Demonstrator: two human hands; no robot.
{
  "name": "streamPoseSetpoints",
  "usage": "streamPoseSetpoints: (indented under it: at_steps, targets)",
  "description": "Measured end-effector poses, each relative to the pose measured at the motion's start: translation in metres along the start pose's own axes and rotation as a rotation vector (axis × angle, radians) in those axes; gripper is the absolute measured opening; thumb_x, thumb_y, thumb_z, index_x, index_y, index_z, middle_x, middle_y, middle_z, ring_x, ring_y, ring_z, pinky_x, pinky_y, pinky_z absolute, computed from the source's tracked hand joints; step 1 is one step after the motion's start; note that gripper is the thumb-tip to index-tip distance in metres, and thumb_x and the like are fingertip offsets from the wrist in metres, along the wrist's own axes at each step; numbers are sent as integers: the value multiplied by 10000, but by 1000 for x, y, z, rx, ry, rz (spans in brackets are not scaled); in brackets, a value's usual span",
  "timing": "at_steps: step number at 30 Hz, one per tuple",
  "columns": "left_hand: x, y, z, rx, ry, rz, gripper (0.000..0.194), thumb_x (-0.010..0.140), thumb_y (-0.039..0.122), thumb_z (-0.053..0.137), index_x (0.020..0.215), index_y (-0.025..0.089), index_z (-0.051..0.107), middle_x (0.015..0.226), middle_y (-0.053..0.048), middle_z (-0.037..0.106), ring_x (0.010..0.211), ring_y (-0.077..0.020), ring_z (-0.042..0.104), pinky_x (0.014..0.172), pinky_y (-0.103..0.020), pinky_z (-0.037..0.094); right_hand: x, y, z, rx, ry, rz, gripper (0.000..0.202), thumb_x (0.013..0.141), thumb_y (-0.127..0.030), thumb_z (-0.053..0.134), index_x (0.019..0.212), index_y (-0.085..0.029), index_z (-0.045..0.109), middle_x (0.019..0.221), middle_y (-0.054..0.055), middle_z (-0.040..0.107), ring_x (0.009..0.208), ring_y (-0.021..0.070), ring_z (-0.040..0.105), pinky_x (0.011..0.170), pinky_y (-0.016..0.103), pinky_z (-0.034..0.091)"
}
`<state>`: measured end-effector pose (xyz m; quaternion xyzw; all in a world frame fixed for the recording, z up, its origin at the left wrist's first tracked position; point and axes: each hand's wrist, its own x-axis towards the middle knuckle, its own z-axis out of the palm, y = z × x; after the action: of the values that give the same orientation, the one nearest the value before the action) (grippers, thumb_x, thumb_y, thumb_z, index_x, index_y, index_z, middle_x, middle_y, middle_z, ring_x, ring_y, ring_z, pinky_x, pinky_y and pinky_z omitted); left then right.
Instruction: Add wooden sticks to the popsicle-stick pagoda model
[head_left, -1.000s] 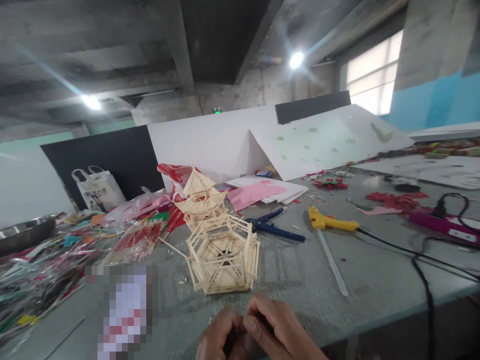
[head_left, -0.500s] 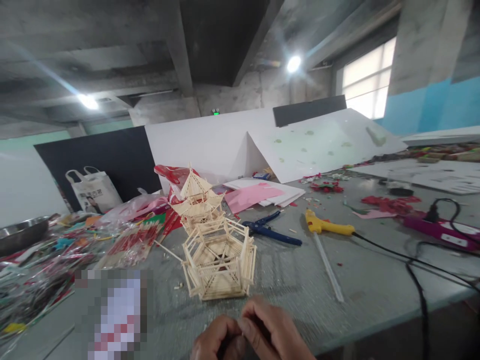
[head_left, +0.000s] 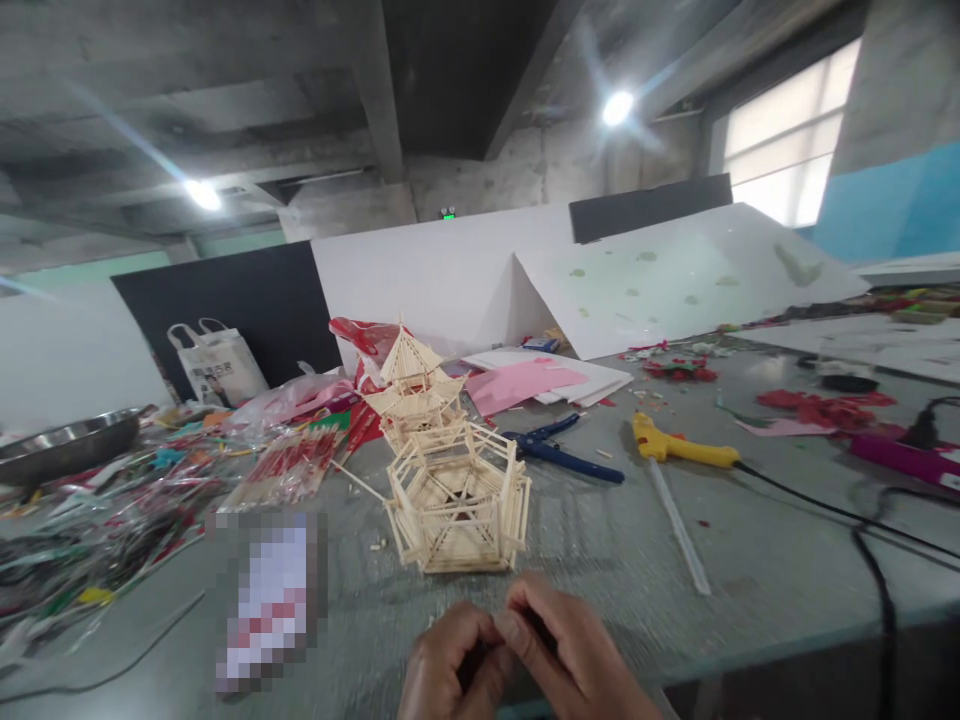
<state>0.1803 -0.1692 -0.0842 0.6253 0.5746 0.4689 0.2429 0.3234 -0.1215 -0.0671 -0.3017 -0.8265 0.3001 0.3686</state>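
Note:
My left hand [head_left: 454, 662] and my right hand [head_left: 566, 640] meet at the table's front edge, fingertips pinched together. Whatever is between the fingers, if anything, is hidden. Just beyond them stands a hexagonal frame of pale wooden sticks [head_left: 461, 535], open at the top. Behind it rises a tiered stick pagoda [head_left: 409, 365] with pointed roofs. Blue-handled pliers [head_left: 574, 462] lie to the right of the frame. Farther right rests a yellow glue gun [head_left: 686, 445], with a clear glue stick [head_left: 679, 530] near its nozzle.
Plastic-wrapped craft supplies [head_left: 112, 530] and a metal bowl [head_left: 71, 445] crowd the left. A blurred-out patch [head_left: 274, 600] is at front left. Pink paper [head_left: 525, 385] lies behind. A black cable [head_left: 881, 590] and purple power strip [head_left: 900, 462] are at the right, near the table edge.
The view has turned slightly left, so everything sits farther right in the picture. My hands stay pinched together in front of the frame; the stick structures look unchanged.

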Motion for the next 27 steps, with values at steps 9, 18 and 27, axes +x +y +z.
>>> streamPoseSetpoints:
  at_steps: [9, 18, 27]
  targets:
    - [1, 11, -1, -39, 25, 5, 245, 759, 378, 531, 634, 171, 568, 571, 8, 478, 548, -111, 402, 519, -214, 312, 2, 9, 2, 123, 7, -23, 284, 917, -363, 363, 725, -180, 464, 627, -29, 449, 583, 87, 415, 537, 199, 309]
    - [-17, 18, -61, -86, 367, -192, 281, 704, 439, 607, 819, 182, 617, 578, 29, 539, 490, -101, 432, 462, -194, 347, -1, 10, -4, 133, 161, 27, 249, 917, -351, 346, 806, -187, 497, 607, -29, 465, 547, 92, 446, 526, 200, 353]
    - [22, -25, -87, -85, 377, -249, 307, 698, 463, 595, 786, 170, 572, 827, -55, 633, 807, -215, 609, 629, -275, 487, 27, 33, -55, 38, 187, 304, 256, 819, -343, 419, 985, -160, 484, 671, -2, 587, 548, 127, 572, 512, 232, 404]
